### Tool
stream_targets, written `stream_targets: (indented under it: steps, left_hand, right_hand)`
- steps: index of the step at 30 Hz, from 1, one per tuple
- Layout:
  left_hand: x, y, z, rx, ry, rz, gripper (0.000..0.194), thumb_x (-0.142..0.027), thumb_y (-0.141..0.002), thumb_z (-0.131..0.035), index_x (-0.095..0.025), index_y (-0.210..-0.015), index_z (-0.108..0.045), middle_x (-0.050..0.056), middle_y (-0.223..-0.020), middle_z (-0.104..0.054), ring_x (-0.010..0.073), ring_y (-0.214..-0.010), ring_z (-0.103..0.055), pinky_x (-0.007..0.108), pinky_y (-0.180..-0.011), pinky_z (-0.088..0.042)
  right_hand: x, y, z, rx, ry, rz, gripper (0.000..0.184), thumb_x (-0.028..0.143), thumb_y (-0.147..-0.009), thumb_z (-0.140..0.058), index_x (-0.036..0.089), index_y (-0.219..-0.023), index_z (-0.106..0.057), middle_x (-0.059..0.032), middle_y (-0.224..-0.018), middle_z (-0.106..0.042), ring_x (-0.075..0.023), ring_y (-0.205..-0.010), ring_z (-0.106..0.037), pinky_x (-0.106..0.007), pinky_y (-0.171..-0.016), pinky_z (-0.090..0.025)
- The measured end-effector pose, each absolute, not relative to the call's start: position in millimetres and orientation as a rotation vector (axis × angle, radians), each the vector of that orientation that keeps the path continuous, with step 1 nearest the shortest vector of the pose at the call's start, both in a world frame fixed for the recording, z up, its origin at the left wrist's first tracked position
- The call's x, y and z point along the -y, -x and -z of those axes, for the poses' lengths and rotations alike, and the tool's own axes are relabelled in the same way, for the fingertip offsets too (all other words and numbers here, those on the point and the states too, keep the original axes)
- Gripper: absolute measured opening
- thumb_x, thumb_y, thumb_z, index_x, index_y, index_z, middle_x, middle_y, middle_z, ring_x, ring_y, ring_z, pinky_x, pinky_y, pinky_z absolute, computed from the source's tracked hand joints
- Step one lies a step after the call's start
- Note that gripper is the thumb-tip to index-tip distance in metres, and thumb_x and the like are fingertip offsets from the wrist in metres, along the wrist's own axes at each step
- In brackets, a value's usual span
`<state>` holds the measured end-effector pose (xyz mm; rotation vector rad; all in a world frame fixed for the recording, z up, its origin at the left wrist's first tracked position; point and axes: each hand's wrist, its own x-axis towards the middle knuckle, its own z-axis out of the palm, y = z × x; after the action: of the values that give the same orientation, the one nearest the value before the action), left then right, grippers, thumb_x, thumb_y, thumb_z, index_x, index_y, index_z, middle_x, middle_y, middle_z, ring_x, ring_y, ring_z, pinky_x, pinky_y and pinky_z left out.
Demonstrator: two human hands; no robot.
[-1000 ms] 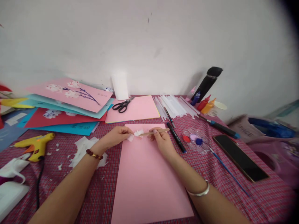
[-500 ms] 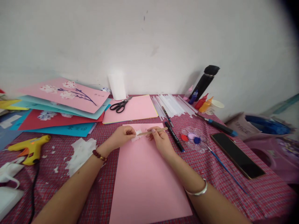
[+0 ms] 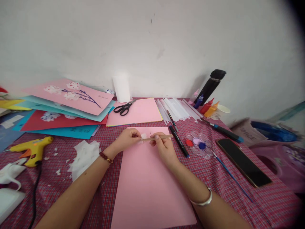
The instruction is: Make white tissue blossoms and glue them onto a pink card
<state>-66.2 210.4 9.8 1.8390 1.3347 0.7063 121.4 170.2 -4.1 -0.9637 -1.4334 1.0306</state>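
A large sheet of pink paper (image 3: 152, 187) lies in front of me, with both hands over its far end. My right hand (image 3: 164, 148) pinches a flat wooden craft stick (image 3: 164, 136), which points left toward my other hand. Closed at the fingertips, my left hand (image 3: 127, 140) is at a small white scrap of tissue (image 3: 143, 136) by the stick's left tip. Whether the scrap is gripped or only touched is hard to make out. A black marker (image 3: 179, 141) lies just right of the pink sheet.
On the left are a yellow glue gun (image 3: 33, 151), torn white tissue (image 3: 84, 157) and stacked painted cards (image 3: 64, 98). Scissors (image 3: 122, 108) rest on coloured paper at the back. To the right sit a paint palette (image 3: 197, 143), a paintbrush (image 3: 232, 175), a phone (image 3: 244, 162) and paint bottles (image 3: 211, 109).
The view has shifted slightly. The craft stick lies a little flatter in my right hand, and both hands stay close together at the white scrap.
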Motion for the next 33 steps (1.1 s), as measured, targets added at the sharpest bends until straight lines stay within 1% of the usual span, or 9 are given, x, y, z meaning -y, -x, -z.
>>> stream_targets:
  steps: [5, 9, 12, 17, 21, 24, 27, 29, 33]
  left_hand:
    - [-212.7, 67.6, -5.2, -1.322, -1.872, -0.724, 0.012, -0.019, -0.067, -0.052, -0.014, -0.065, -0.063, 0.000, -0.062, -0.058, 0.0101, -0.056, -0.050, 0.020, -0.050, -0.035]
    - [-213.7, 69.1, -6.6, -1.279, -1.856, -0.767, 0.016, -0.021, -0.070, -0.051, -0.014, -0.070, -0.066, 0.002, -0.070, -0.063, 0.0127, -0.065, -0.055, 0.022, -0.060, -0.040]
    - [-214.0, 71.3, -8.1, -1.268, -1.753, -0.829, 0.019, -0.025, -0.073, -0.051, -0.013, -0.074, -0.066, 0.003, -0.072, -0.065, 0.0137, -0.068, -0.057, 0.023, -0.064, -0.042]
    - [-214.9, 75.3, -4.8, -1.284, -1.634, -0.884, 0.019, -0.028, -0.074, -0.052, -0.013, -0.078, -0.064, 0.000, -0.069, -0.062, 0.0122, -0.064, -0.054, 0.023, -0.063, -0.041]
    - [-214.9, 75.8, -4.7, -1.287, -1.623, -0.876, 0.018, -0.027, -0.072, -0.053, -0.013, -0.077, -0.063, -0.001, -0.067, -0.060, 0.0120, -0.063, -0.052, 0.023, -0.061, -0.039]
    - [-214.0, 75.8, -7.6, -1.273, -1.604, -0.880, 0.018, -0.027, -0.072, -0.053, -0.013, -0.077, -0.063, 0.000, -0.067, -0.060, 0.0117, -0.063, -0.052, 0.023, -0.061, -0.039]
    - [-213.1, 76.8, -8.9, -1.273, -1.567, -0.876, 0.018, -0.028, -0.072, -0.054, -0.012, -0.077, -0.063, -0.001, -0.065, -0.059, 0.0102, -0.060, -0.049, 0.022, -0.058, -0.037]
    - [-213.2, 77.7, -7.3, -1.275, -1.536, -0.878, 0.019, -0.028, -0.072, -0.055, -0.012, -0.078, -0.063, -0.002, -0.063, -0.057, 0.0090, -0.057, -0.047, 0.021, -0.055, -0.035]
    - [-214.5, 77.2, -4.0, -1.222, -1.417, -0.934, 0.021, -0.030, -0.071, -0.058, -0.012, -0.080, -0.061, -0.003, -0.059, -0.054, 0.0078, -0.053, -0.045, 0.021, -0.053, -0.034]
  right_hand:
    - [-170.9, -121.0, 9.1, 1.609, 1.034, -0.919, 0.025, 0.033, -0.092, -0.040, 0.019, -0.088, -0.060, -0.0022, -0.072, -0.060, -0.0148, -0.067, -0.057, -0.027, -0.064, -0.045]
    - [-170.6, -121.7, 8.7, 1.734, 1.056, -0.793, 0.026, 0.031, -0.093, -0.039, 0.019, -0.089, -0.062, -0.0037, -0.076, -0.062, -0.0156, -0.069, -0.058, -0.027, -0.065, -0.045]
    - [-169.3, -121.3, 7.1, 1.800, 1.071, -0.717, 0.025, 0.028, -0.092, -0.040, 0.020, -0.091, -0.063, -0.0041, -0.079, -0.064, -0.0167, -0.072, -0.059, -0.028, -0.067, -0.044]
    - [-166.5, -119.9, 2.8, 1.910, 1.076, -0.568, 0.023, 0.023, -0.090, -0.043, 0.024, -0.095, -0.065, -0.0041, -0.088, -0.068, -0.0194, -0.082, -0.060, -0.033, -0.078, -0.041]
    - [-165.0, -119.4, -0.1, 2.037, 1.039, -0.497, 0.024, 0.023, -0.090, -0.043, 0.025, -0.098, -0.065, -0.0044, -0.091, -0.069, -0.0199, -0.084, -0.061, -0.037, -0.082, -0.038]
    - [-164.4, -120.3, -0.2, 1.975, 1.029, -0.579, 0.021, 0.025, -0.090, -0.045, 0.024, -0.096, -0.064, -0.0049, -0.090, -0.068, -0.0197, -0.083, -0.061, -0.037, -0.082, -0.040]
    - [-166.3, -122.9, 1.7, 1.613, 1.025, -0.833, 0.023, 0.032, -0.091, -0.042, 0.021, -0.089, -0.062, -0.0041, -0.078, -0.065, -0.0168, -0.070, -0.059, -0.032, -0.068, -0.045]
    - [-169.3, -124.9, 3.8, 1.368, 1.009, -0.971, 0.025, 0.035, -0.091, -0.041, 0.020, -0.085, -0.059, -0.0019, -0.069, -0.060, -0.0149, -0.061, -0.057, -0.028, -0.060, -0.046]
    - [-175.0, -126.7, 7.6, 1.211, 0.978, -1.093, 0.025, 0.037, -0.089, -0.044, 0.018, -0.082, -0.059, 0.0002, -0.062, -0.058, -0.0134, -0.058, -0.055, -0.027, -0.059, -0.045]
